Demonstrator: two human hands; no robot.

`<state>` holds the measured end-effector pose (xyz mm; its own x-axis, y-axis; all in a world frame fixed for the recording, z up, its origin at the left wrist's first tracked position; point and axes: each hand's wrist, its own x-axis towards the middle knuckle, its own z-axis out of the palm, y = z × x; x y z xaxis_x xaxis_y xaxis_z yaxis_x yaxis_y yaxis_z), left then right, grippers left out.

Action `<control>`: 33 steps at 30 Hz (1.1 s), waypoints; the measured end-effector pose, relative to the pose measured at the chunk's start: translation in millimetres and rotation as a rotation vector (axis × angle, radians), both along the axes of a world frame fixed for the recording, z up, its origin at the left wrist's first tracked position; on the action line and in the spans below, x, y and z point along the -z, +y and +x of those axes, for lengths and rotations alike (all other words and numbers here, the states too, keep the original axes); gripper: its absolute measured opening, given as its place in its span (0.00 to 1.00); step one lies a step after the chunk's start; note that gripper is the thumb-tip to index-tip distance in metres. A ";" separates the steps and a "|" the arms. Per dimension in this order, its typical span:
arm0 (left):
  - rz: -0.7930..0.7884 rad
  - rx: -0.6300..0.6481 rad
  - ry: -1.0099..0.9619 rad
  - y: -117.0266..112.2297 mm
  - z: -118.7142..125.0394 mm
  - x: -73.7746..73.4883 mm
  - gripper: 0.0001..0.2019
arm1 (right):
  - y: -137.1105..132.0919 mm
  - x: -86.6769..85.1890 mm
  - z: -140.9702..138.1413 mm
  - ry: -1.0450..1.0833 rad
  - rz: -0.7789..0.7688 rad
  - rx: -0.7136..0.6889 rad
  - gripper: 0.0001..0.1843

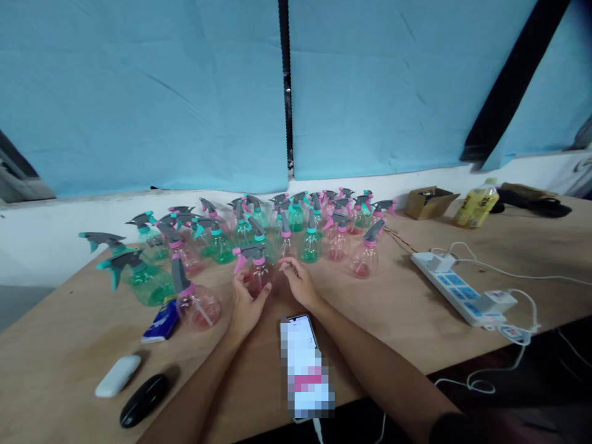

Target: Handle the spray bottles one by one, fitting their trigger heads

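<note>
Pink see-through plastic formed the round-bellied spray bottle with a grey-and-pink trigger head [259, 277] that we held near the front of the cluster, its nozzle pointing left. Our bare left hand [247, 305] had its grip closed around the lower body, the thumb in front; we could not tell whether the base touched the surface. Our bare right hand [298, 280] was just to the bottle's right, its grip loose and partly curled with nothing in it.

Behind our hands we saw a crowd of pink and green translucent spray bottles with grey trigger heads [311, 245] on the light-brown wooden surface [370, 320]. To the left, another rounded pink spray bottle [198, 305] sat beside a blue plastic packet [161, 322]. Nearer us lay a white rounded case [118, 376] and a glossy black oval case [144, 401].

Between our forearms lay a lit phone [300, 345], its screen partly blurred. To the right we had a long white power strip [446, 280] with plugs and cables, and beyond it an open brown cardboard box [423, 206] near a yellow-labelled plastic bottle [476, 206]. Blue cloth [139, 92] hung behind everything.
</note>
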<state>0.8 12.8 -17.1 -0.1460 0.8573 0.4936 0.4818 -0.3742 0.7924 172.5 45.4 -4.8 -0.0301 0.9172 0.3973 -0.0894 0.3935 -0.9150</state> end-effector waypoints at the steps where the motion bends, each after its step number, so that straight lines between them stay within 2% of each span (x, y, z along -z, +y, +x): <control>1: -0.009 0.055 0.002 -2.7 2.8 -1.7 0.35 | -2.3 -2.0 1.0 -0.015 0.044 0.028 0.17; 7: -0.123 0.500 -0.048 -18.6 14.8 -17.0 0.30 | -11.8 -10.9 9.2 -0.028 0.130 -0.127 0.23; 10: -0.184 0.600 -0.054 -20.8 15.3 -19.3 0.30 | -13.6 -13.4 14.1 -0.099 0.135 -0.096 0.18; 14: -0.214 0.649 -0.058 -20.7 13.9 -18.7 0.31 | -13.5 -19.1 20.5 -0.106 0.175 -0.087 0.14; 18: -0.217 0.654 -0.050 -21.4 14.3 -19.9 0.31 | -11.4 -25.8 24.1 -0.080 0.132 -0.125 0.11; 24: -0.265 0.590 -0.040 -18.9 13.0 -16.7 0.30 | -4.3 -30.8 28.1 -0.053 0.015 -0.407 0.13; 33: -0.327 0.601 -0.033 -20.1 13.5 -18.1 0.30 | -6.7 -35.9 20.2 0.022 -0.017 -0.329 0.11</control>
<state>14.3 -7.3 1.0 0.3909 0.8986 0.1994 0.2386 -0.3082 0.9209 192.8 38.6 31.1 -0.3176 0.8663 0.3856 -0.2286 0.3247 -0.9178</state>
